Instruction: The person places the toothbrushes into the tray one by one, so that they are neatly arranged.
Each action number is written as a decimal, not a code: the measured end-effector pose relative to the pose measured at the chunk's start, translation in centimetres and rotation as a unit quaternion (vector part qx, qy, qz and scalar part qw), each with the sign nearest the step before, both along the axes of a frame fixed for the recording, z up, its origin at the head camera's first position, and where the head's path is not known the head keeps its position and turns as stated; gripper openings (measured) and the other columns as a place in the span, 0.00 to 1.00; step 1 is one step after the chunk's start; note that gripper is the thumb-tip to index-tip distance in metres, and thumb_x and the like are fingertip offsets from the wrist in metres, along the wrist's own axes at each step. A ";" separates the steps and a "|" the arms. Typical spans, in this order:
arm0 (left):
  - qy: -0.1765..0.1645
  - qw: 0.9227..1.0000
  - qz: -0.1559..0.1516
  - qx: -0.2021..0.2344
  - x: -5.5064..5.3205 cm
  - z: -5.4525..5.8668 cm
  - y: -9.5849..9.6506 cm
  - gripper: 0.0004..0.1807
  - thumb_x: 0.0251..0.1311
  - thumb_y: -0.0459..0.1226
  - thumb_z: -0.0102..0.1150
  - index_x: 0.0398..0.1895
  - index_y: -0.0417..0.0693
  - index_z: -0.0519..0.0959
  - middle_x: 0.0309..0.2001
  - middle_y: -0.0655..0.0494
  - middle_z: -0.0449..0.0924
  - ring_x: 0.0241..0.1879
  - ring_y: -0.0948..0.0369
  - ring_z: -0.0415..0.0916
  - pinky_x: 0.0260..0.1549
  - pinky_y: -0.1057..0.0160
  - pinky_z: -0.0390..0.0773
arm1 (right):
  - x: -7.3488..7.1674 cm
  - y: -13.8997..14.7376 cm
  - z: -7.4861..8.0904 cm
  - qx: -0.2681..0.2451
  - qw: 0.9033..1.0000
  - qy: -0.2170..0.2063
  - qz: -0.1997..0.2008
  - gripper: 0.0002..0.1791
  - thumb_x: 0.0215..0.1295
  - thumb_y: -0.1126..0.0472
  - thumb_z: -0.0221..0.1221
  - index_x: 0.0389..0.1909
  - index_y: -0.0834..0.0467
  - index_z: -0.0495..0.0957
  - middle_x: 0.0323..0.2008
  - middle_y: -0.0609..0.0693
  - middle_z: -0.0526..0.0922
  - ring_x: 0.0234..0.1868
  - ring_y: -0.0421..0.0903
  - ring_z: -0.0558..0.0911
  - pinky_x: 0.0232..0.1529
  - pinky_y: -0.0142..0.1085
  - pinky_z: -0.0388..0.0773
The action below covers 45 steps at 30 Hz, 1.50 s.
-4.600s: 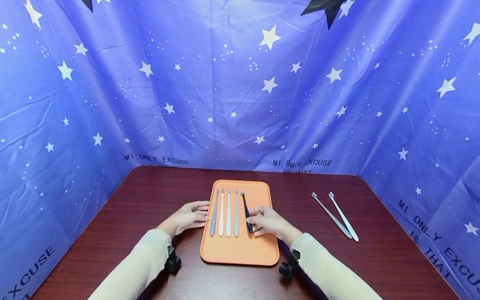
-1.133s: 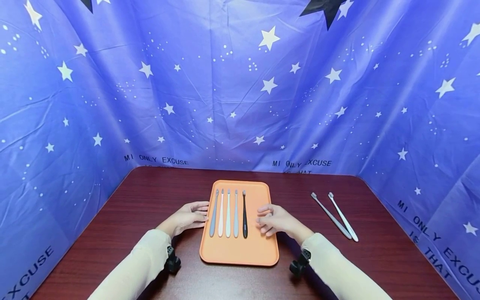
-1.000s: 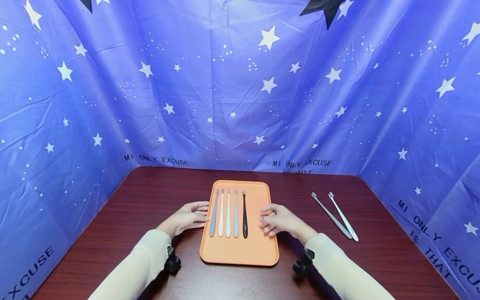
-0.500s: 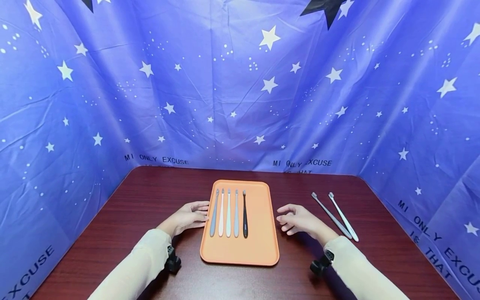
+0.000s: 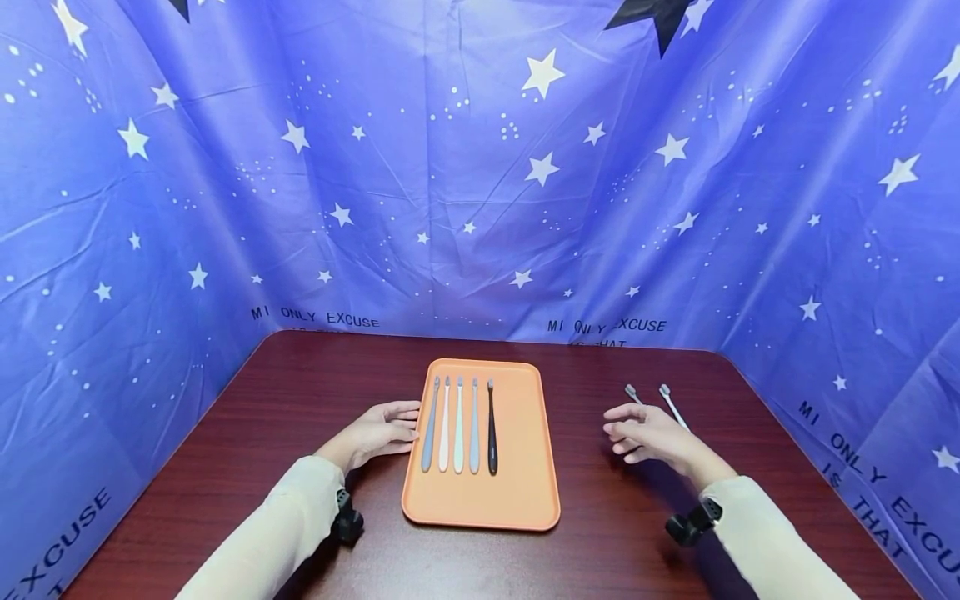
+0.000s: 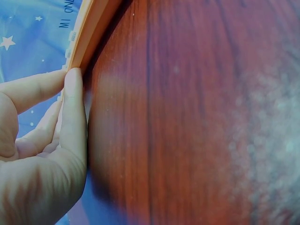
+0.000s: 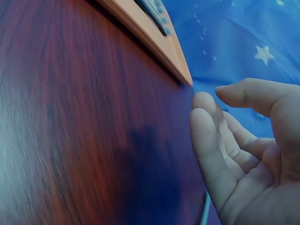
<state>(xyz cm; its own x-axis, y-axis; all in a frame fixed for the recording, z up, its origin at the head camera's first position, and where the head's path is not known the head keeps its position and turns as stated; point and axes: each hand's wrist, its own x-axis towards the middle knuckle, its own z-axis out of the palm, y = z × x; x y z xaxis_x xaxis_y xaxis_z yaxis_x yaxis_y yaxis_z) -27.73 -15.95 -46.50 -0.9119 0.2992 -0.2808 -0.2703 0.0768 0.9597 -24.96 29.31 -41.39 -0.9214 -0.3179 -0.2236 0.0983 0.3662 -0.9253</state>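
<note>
An orange tray (image 5: 521,500) lies mid-table, bearing a row of toothbrushes: dark blue-grey (image 5: 430,433), pale pink (image 5: 444,433), mint (image 5: 459,433), light grey-blue (image 5: 474,433) and black (image 5: 492,433). My left hand (image 5: 371,436) is at the tray's left rim, thumb and fingers meeting on the edge in the left wrist view. Over the table to the right, my right hand (image 5: 652,437) hangs loosely curled and holds nothing. Behind it, a grey toothbrush (image 5: 632,391) and a whitish one (image 5: 670,400) lie on the table, handles mostly hidden by the hand and sleeve.
The dark red wooden table (image 5: 315,375) is enclosed by a blue star-patterned curtain (image 5: 450,167) at the back and sides. A bare strip of tray runs right of the black toothbrush. Each wrist wears a small black camera (image 5: 348,521).
My right hand released the black toothbrush, which now lies straighter on the tray. It moved right, off the tray, to the two loose toothbrushes. The left hand stayed at the rim.
</note>
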 end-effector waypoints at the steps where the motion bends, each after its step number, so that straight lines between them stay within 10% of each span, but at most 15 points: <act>1: 0.000 1.000 0.000 0.000 0.0 0.0 0.0 0.35 0.53 0.25 0.60 0.66 0.43 0.64 0.62 0.41 0.69 0.49 0.58 0.76 0.47 0.56 0.81 | 0.1 0.4 0.2 0.003 1.000 0.000 0.000 0.29 0.65 0.60 0.54 0.60 0.74 0.58 0.36 0.47 0.82 0.29 0.38 0.82 0.28 0.34 0.82; 21: 0.000 1.000 -0.007 -0.005 0.1 0.2 0.0 0.35 0.54 0.25 0.59 0.67 0.43 0.63 0.63 0.40 0.68 0.51 0.57 0.76 0.48 0.56 0.80 | 0.9 8.4 0.9 0.042 0.998 -0.012 -0.051 0.29 0.67 0.57 0.52 0.59 0.75 0.61 0.36 0.46 0.84 0.32 0.39 0.83 0.31 0.34 0.82; 45: 0.002 1.000 -0.006 -0.007 0.1 0.2 0.0 0.34 0.54 0.26 0.60 0.67 0.43 0.63 0.63 0.41 0.68 0.51 0.57 0.76 0.48 0.56 0.80 | 1.4 9.5 0.0 0.171 0.982 0.017 -0.074 0.28 0.62 0.62 0.56 0.58 0.77 0.63 0.37 0.54 0.85 0.34 0.45 0.82 0.31 0.41 0.82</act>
<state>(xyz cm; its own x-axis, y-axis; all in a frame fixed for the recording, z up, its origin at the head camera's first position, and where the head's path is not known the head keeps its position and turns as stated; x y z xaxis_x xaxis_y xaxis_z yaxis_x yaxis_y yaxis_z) -27.61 -15.95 -46.32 -0.9097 0.3055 -0.2813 -0.2653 0.0938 0.9596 -23.57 38.82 -41.38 -0.9607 -0.0911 -0.2624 0.1454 0.6401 -0.7545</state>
